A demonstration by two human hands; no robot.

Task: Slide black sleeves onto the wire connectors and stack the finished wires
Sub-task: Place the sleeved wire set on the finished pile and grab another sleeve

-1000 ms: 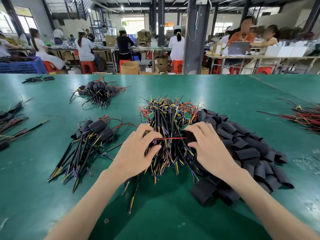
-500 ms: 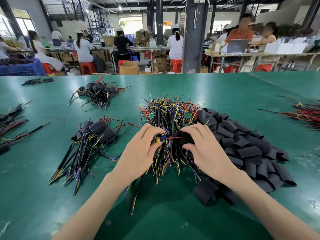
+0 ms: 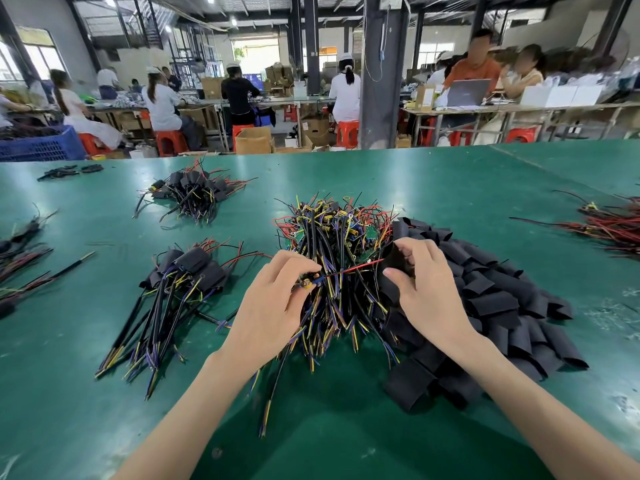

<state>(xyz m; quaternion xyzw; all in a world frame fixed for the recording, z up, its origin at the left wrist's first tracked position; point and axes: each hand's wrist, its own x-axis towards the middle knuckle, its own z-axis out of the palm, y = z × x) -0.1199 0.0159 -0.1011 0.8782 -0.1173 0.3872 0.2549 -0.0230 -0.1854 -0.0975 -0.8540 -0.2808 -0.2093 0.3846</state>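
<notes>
My left hand [image 3: 273, 303] pinches a wire connector [image 3: 307, 282] with small yellow and blue parts, just above the heap of unsleeved wires [image 3: 332, 258]. Red wires [image 3: 353, 269] run from the connector to the right into a black sleeve [image 3: 394, 261], which my right hand [image 3: 426, 289] holds between thumb and fingers. The sleeve's mouth faces the connector. Several loose black sleeves [image 3: 495, 306] lie heaped to the right. A stack of finished sleeved wires [image 3: 180, 282] lies to the left on the green table [image 3: 346, 427].
A second finished bundle [image 3: 194, 192] lies further back on the left. More wire bundles sit at the left edge [image 3: 20, 268] and a red-wire bunch at the right edge [image 3: 609, 226]. People work at benches beyond the table's far edge.
My hands have lifted a little and drawn closer together. The connector now shows at my left fingertips, and the red wires enter the sleeve held in my right hand.
</notes>
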